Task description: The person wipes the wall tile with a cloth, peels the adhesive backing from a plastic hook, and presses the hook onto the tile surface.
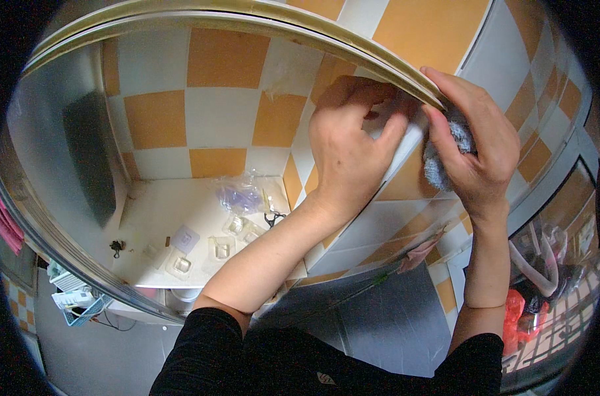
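Note:
A long brassy metal rail (300, 25) curves across the top of the view to the tiled wall corner. At its right end, my right hand (482, 148) has its thumb and index finger on either side of the rail's edge. The same hand holds a crumpled grey-blue cloth (436, 173) under its palm, partly hidden by the thumb. My left hand (350, 148) is on the inner side of the rail, next to the white corner edge (405, 146). Its fingers are curled, and their tips lie in shadow, so what they grip cannot be made out.
Below left, a white shelf (148, 208) bears clear plastic containers (222, 248), a plastic bag (239, 196), dark-handled scissors (273, 218) and a black clip (117, 247). A blue basket (89, 310) stands lower left. Red plastic bags (514, 317) sit by a rack at right.

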Available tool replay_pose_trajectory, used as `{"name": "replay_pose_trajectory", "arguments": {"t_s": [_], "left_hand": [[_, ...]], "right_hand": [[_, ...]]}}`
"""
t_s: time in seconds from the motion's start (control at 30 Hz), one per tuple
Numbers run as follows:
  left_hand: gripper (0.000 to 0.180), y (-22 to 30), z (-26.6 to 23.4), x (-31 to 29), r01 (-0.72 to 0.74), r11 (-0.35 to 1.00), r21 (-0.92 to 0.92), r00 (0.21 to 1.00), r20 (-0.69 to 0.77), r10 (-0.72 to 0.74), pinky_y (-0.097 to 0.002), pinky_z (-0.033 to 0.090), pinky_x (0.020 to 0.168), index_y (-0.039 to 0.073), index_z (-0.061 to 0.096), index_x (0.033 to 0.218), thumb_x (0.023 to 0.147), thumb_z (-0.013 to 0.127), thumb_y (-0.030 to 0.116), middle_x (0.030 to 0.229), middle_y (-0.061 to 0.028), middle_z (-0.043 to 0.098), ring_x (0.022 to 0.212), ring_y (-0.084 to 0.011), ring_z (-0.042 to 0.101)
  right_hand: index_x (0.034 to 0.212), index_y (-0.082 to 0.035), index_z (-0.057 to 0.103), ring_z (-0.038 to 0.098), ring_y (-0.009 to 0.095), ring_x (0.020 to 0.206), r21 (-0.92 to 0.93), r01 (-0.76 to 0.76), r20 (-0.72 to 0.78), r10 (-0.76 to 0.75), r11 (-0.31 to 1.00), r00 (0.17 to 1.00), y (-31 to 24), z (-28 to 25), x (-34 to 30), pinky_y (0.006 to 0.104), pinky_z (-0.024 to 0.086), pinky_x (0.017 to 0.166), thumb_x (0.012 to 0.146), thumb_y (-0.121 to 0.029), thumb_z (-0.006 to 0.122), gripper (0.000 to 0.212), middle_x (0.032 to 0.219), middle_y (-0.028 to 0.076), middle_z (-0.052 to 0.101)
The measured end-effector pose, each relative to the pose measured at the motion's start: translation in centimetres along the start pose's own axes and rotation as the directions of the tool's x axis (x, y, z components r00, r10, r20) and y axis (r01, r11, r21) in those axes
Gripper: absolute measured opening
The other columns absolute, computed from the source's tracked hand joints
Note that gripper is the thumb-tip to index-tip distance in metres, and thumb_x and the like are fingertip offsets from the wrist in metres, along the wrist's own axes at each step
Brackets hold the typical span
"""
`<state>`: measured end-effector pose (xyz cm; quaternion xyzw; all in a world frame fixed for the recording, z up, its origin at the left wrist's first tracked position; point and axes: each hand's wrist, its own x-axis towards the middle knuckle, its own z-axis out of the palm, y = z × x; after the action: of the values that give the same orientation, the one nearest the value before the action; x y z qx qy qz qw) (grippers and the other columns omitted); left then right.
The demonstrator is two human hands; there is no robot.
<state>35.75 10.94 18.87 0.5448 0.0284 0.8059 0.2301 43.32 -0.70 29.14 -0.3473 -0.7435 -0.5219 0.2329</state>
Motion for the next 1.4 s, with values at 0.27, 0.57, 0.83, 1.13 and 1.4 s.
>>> {"name": "replay_pose_trajectory", "arguments": {"t_s": [0.27,0.57,0.83,1.13,1.4], "left_hand": [[0.02,0.0,0.2,0.5,0.055,0.998,-0.039,0.998,-0.033,-0.056,-0.0383,0.055,0.076,0.0,0.074,0.094,0.077,0.077,0.01,0.091,-0.015,0.074,0.083,-0.0313,0.071],[0.021,0.8,0.4,1.0,0.163,0.97,-0.178,0.986,-0.003,-0.167,-0.0368,0.054,0.08,0.0,0.073,0.099,0.08,0.076,0.009,0.095,-0.0156,0.073,0.088,-0.0294,0.071],[0.021,1.3,0.4,1.1,0.24,0.944,-0.228,0.97,0.03,-0.24,-0.0348,0.054,0.08,0.0,0.073,0.1,0.081,0.075,0.007,0.095,-0.015,0.074,0.088,-0.0266,0.072],[0.023,1.7,0.2,1.2,0.227,0.962,-0.152,0.974,0.034,-0.224,-0.0387,0.054,0.083,0.002,0.073,0.101,0.08,0.076,0.012,0.099,-0.0144,0.074,0.093,-0.0315,0.07],[0.023,1.5,0.2,1.6,0.192,0.968,-0.158,0.981,0.054,-0.186,-0.0368,0.055,0.078,0.001,0.072,0.102,0.081,0.076,0.009,0.095,-0.0152,0.073,0.085,-0.0275,0.072]], "right_hand": [[0.116,-0.007,0.071,0.071,0.028,0.092,-0.017,-0.082,0.119,0.084,0.996,0.989,-0.4,-0.3,0.7,0.0346,0.055,0.08,0.079,-0.005,0.076,0.038,0.107,0.012,0.073],[0.119,-0.008,0.07,0.071,0.029,0.091,-0.065,-0.113,0.138,0.121,0.992,0.983,-0.8,-0.7,0.7,0.0359,0.055,0.079,0.076,-0.001,0.073,0.044,0.109,0.012,0.073],[0.122,-0.005,0.067,0.07,0.031,0.092,-0.099,-0.145,0.171,0.16,0.985,0.972,-1.1,-0.6,1.0,0.0376,0.054,0.079,0.076,0.002,0.071,0.046,0.11,0.014,0.072],[0.121,-0.003,0.066,0.07,0.033,0.1,-0.089,-0.163,0.107,0.172,0.983,0.979,-1.3,-0.3,0.9,0.0401,0.055,0.086,0.078,0.003,0.068,0.043,0.115,0.017,0.07],[0.124,-0.001,0.064,0.07,0.035,0.099,-0.065,-0.171,0.093,0.177,0.983,0.98,-1.2,0.0,0.9,0.0403,0.055,0.085,0.08,0.003,0.066,0.044,0.114,0.019,0.07]]}}
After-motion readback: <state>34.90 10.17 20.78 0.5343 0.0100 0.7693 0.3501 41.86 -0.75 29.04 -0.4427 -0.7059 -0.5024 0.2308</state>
